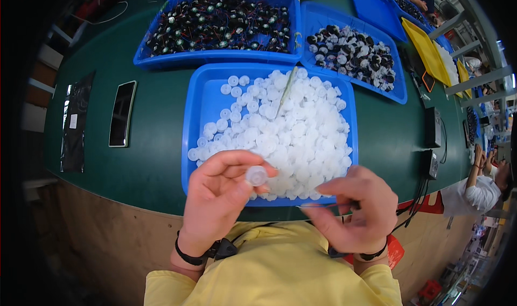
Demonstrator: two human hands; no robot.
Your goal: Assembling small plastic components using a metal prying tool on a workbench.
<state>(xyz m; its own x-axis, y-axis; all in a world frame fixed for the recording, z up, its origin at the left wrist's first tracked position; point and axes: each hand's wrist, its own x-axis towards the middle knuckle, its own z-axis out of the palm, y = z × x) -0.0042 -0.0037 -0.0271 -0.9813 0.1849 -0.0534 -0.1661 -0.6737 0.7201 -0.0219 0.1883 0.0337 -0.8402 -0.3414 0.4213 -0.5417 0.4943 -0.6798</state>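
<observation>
Between the thumb and fingers of my left hand (212, 195) is a small round translucent white plastic cap (256, 175), held above the near edge of a blue tray (204, 99). That tray holds a heap of similar white caps (309, 134), with a slim pale tweezer-like tool (287, 90) lying on top. My right hand (358, 212), somewhat blurred, is curled at the tray's near right corner. Its fingers are closed on a small black part with thin wires (354, 205), mostly hidden by the fingers.
Behind stand a blue tray (215, 61) of black wired parts and a blue tray (399, 82) of mixed black-and-white parts. A phone (123, 114) and black bag (78, 125) lie left. Right are black boxes (432, 127), cables and a yellow tray (425, 50). A person (479, 190) sits right.
</observation>
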